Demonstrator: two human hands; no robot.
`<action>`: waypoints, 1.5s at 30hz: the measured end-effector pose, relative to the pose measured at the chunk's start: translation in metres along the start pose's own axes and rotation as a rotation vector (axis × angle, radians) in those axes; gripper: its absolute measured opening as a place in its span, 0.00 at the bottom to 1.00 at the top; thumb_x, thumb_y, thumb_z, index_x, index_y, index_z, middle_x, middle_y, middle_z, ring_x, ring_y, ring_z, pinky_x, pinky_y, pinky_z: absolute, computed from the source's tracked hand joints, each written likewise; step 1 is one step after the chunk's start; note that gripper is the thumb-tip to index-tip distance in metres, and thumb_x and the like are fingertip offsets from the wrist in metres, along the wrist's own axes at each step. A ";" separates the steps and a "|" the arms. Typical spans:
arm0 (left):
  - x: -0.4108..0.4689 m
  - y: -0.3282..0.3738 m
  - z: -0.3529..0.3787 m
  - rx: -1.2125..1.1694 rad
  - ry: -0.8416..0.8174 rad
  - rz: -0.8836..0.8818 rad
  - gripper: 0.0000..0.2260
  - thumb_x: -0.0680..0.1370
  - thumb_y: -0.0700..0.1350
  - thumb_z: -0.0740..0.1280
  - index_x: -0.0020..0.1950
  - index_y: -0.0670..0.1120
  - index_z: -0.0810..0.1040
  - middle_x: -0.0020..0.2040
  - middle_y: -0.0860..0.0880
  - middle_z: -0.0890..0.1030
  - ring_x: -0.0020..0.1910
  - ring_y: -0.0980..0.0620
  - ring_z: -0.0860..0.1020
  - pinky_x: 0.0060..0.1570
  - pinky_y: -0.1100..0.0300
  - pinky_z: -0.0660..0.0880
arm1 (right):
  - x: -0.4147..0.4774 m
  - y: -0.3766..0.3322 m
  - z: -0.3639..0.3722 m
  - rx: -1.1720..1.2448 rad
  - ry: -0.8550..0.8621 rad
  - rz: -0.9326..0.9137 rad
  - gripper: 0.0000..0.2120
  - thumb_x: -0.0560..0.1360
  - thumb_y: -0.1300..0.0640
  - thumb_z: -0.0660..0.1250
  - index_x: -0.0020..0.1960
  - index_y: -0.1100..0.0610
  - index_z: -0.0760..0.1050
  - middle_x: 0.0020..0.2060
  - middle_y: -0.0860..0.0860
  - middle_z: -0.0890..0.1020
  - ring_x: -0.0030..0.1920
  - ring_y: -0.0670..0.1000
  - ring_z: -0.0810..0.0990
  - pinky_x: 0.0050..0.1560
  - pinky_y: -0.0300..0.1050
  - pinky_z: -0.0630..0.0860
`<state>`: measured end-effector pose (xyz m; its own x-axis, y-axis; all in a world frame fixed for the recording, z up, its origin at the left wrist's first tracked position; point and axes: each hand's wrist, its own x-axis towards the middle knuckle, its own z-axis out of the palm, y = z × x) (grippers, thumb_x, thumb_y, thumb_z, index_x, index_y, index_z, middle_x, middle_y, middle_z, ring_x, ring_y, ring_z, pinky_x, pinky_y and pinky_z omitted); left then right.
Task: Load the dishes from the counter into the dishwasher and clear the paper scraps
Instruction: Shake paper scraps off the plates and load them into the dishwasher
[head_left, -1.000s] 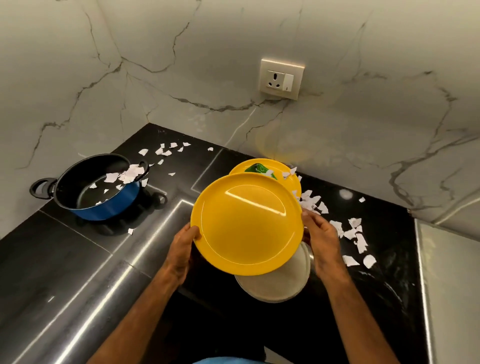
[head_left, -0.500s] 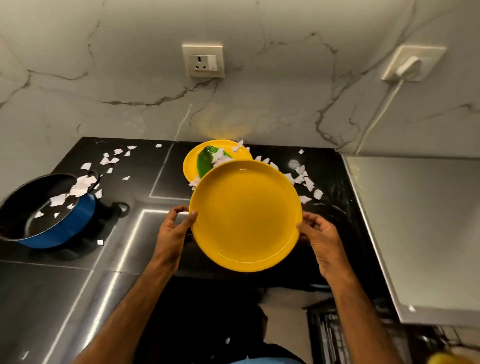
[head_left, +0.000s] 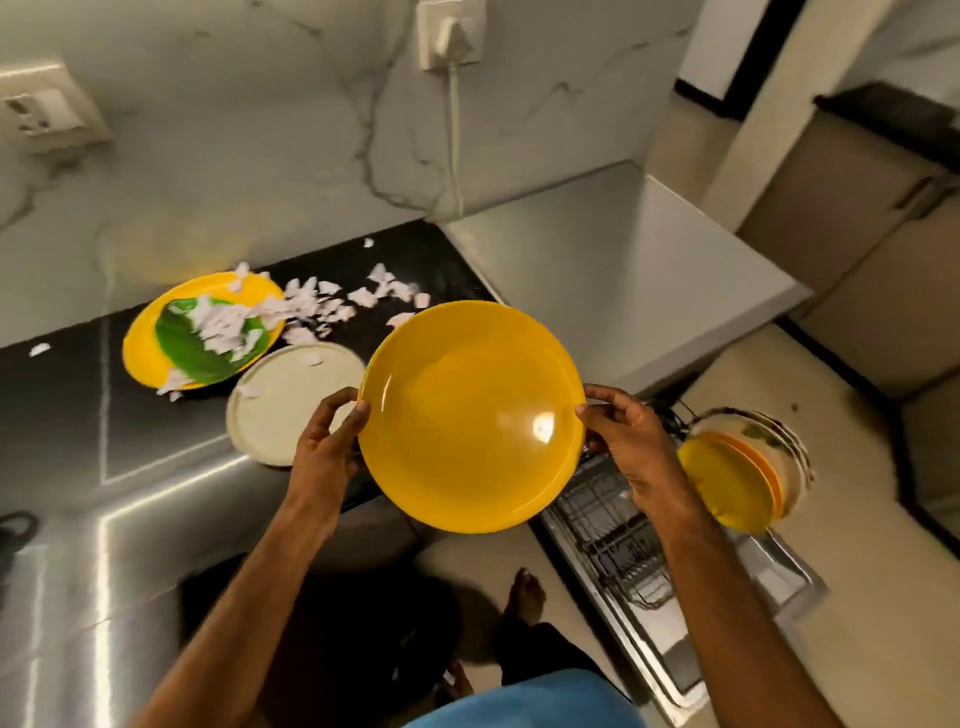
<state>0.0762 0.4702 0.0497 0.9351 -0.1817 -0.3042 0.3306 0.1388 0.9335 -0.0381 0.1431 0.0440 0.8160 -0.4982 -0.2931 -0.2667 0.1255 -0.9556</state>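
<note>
The black tabletop (head_left: 78, 415) takes up the whole left side, with a grey appliance top (head_left: 623, 270) butted up against its right end. Lower right, the dishwasher rack (head_left: 618, 545) is pulled out over the floor, and a few dishes (head_left: 727, 483) already stand in it, a yellow one in front. They're blurry, so I can't tell you more than that.

You've got the big yellow plate (head_left: 470, 415) up in the air, tilted toward you, just past the tabletop's front edge and above the near end of the rack. Your left hand (head_left: 324, 452) has its fingers curled round the left rim, and your right hand (head_left: 631, 447) pinches the right rim.

On the tabletop, a second yellow plate (head_left: 140, 353) carries a green leaf (head_left: 187, 343). A pale round plate (head_left: 280, 410) sits just beside it, right behind your left hand.

Paper scraps (head_left: 332, 304) are piled on the leaf and scattered behind both plates, and a few bits lie on the pale plate too.
</note>
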 end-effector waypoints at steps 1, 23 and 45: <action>0.002 0.000 0.015 0.033 -0.044 0.003 0.10 0.80 0.48 0.69 0.62 0.53 0.80 0.51 0.48 0.85 0.45 0.49 0.83 0.41 0.53 0.80 | -0.002 0.002 -0.015 -0.007 0.036 -0.007 0.11 0.78 0.63 0.73 0.57 0.50 0.83 0.44 0.52 0.87 0.39 0.49 0.82 0.37 0.41 0.80; 0.109 -0.118 0.447 0.858 -0.747 0.440 0.08 0.79 0.45 0.72 0.54 0.56 0.76 0.48 0.54 0.81 0.48 0.51 0.82 0.42 0.56 0.81 | 0.038 0.076 -0.367 -0.399 0.650 0.121 0.10 0.79 0.54 0.68 0.59 0.48 0.83 0.50 0.50 0.87 0.50 0.54 0.85 0.54 0.59 0.83; 0.257 -0.401 0.628 1.183 -0.997 0.572 0.15 0.69 0.27 0.65 0.45 0.47 0.75 0.37 0.52 0.74 0.34 0.50 0.73 0.34 0.51 0.72 | 0.188 0.285 -0.424 -0.680 0.751 0.456 0.12 0.82 0.57 0.64 0.60 0.55 0.84 0.44 0.58 0.86 0.44 0.61 0.84 0.43 0.45 0.74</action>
<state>0.1043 -0.2437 -0.2836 0.2945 -0.9511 -0.0933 -0.7184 -0.2848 0.6346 -0.1776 -0.2783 -0.2708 0.1135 -0.9471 -0.3002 -0.8761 0.0471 -0.4798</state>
